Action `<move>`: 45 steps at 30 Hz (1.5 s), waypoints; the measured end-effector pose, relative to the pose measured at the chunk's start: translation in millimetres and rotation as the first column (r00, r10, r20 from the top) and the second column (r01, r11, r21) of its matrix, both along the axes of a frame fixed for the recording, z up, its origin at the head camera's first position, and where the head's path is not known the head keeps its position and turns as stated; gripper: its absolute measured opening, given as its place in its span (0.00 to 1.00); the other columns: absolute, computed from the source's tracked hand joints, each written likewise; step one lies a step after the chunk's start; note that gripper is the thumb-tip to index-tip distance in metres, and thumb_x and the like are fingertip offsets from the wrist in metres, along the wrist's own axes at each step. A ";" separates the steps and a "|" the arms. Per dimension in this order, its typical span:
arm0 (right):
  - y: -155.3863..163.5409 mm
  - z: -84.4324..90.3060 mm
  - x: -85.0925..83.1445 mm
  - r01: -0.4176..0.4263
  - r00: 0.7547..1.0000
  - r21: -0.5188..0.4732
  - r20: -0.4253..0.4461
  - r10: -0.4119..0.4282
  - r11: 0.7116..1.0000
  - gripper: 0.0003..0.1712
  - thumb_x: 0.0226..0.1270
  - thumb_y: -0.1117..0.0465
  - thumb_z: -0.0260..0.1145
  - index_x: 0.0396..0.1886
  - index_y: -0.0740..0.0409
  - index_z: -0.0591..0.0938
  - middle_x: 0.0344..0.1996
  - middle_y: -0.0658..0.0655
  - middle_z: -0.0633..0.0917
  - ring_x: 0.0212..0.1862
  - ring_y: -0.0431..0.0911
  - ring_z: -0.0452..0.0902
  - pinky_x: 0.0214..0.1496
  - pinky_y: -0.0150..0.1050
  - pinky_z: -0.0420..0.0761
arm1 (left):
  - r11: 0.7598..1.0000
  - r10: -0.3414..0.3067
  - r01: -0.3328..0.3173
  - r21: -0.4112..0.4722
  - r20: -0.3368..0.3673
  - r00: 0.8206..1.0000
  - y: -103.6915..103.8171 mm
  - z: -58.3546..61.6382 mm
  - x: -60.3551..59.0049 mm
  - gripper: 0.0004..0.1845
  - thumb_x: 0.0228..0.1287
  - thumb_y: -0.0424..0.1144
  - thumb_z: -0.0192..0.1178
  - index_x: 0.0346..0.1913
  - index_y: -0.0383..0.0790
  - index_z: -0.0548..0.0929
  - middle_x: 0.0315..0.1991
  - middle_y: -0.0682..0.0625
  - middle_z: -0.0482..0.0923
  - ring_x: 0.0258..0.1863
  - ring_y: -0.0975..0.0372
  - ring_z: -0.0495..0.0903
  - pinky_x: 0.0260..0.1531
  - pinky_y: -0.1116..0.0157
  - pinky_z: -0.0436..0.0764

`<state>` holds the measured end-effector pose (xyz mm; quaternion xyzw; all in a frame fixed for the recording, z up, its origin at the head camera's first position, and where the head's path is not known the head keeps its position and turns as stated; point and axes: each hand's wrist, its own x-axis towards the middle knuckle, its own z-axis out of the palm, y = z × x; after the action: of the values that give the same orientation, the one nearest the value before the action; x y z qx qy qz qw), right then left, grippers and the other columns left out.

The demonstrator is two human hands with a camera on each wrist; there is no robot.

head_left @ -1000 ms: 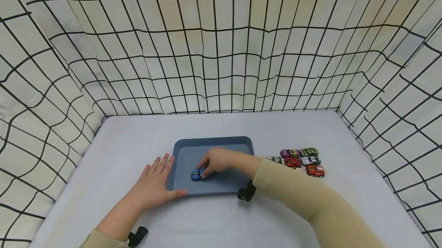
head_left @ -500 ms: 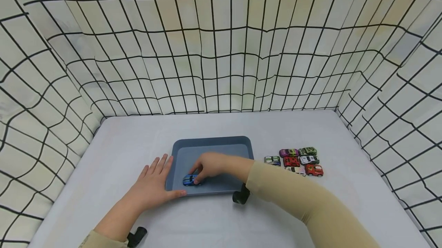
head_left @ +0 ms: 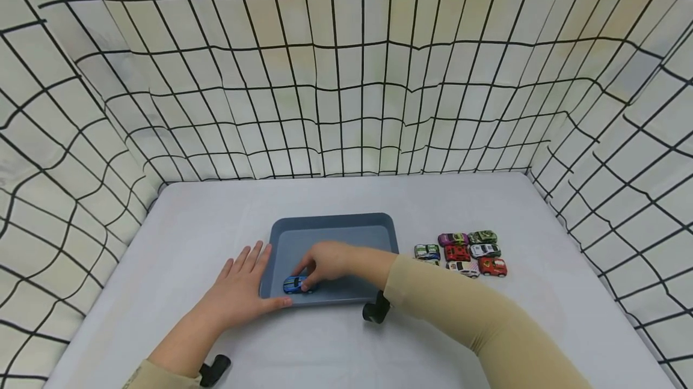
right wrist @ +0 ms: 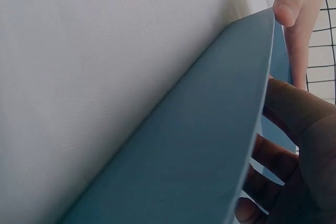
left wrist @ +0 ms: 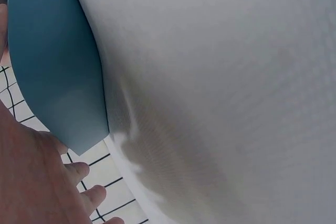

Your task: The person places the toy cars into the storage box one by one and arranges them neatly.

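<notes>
A small blue toy car (head_left: pixel 293 284) with dark markings sits inside the blue-grey tray (head_left: pixel 346 221), near its front left corner. My right hand (head_left: pixel 327 261) reaches over the tray and pinches the car between thumb and fingers. In the right wrist view the tray wall (right wrist: pixel 199 114) hides the car and part of the fingers. My left hand (head_left: pixel 242 290) lies at the tray's left side with fingers spread, its thumb at the front left corner. In the left wrist view, the left hand's fingers (left wrist: pixel 93 196) show beside the tray's outer wall (left wrist: pixel 58 51).
Right of the tray, several toy cars stand close together, among them a purple one (head_left: pixel 452 239), a red one (head_left: pixel 492 267) and a white one (head_left: pixel 485 250). A white cloth (head_left: pixel 227 202) covers the table. Black-gridded white walls (head_left: pixel 346 106) enclose the back and sides.
My right hand has slid the blue toy car left and toward the front of the tray, most of it in the first half second. My left hand has stayed at the tray's edge.
</notes>
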<state>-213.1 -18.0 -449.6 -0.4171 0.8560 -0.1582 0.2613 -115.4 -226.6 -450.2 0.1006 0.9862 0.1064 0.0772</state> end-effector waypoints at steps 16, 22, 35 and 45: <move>7.2 4.1 0.0 0.008 0.999 -0.076 0.041 -0.005 0.997 0.24 0.62 0.48 0.73 0.58 0.41 0.85 0.29 0.38 0.82 0.30 0.34 0.73 0.33 0.27 0.73 | 1.000 -0.001 0.001 0.003 0.006 1.000 -0.3 0.4 -0.3 0.68 0.47 0.82 0.55 0.78 0.33 0.50 0.78 0.34 0.45 0.75 0.37 0.46 0.69 0.35 0.48; 13.6 9.5 -2.6 0.030 0.998 -0.122 0.061 -0.022 0.992 0.23 0.62 0.48 0.73 0.58 0.42 0.85 0.29 0.40 0.83 0.30 0.36 0.73 0.32 0.28 0.74 | 1.000 -0.001 0.001 0.004 0.001 1.000 -2.1 -2.9 -1.3 0.68 0.47 0.83 0.53 0.78 0.34 0.49 0.78 0.34 0.45 0.75 0.37 0.46 0.69 0.35 0.47; 49.9 16.0 -8.7 0.071 0.996 -0.220 0.069 -0.057 0.973 0.24 0.62 0.49 0.73 0.59 0.44 0.84 0.32 0.40 0.82 0.34 0.38 0.74 0.33 0.31 0.77 | 1.000 0.017 -0.017 0.005 0.002 1.000 -1.6 -4.5 -0.8 0.69 0.46 0.82 0.55 0.79 0.34 0.49 0.78 0.34 0.45 0.75 0.38 0.46 0.70 0.36 0.47; 101.8 22.5 -12.2 0.140 0.990 -0.205 0.002 -0.143 0.969 0.25 0.61 0.47 0.74 0.59 0.42 0.85 0.33 0.38 0.81 0.33 0.40 0.74 0.33 0.34 0.76 | 1.000 0.019 -0.019 0.015 0.008 1.000 -1.1 -7.1 -1.5 0.69 0.45 0.83 0.55 0.79 0.34 0.48 0.78 0.34 0.45 0.75 0.37 0.46 0.70 0.35 0.47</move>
<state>-225.3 83.7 -427.0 -0.3807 0.8644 -0.2608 0.1996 -116.9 -227.8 -457.3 0.0916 0.9860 0.1149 0.0791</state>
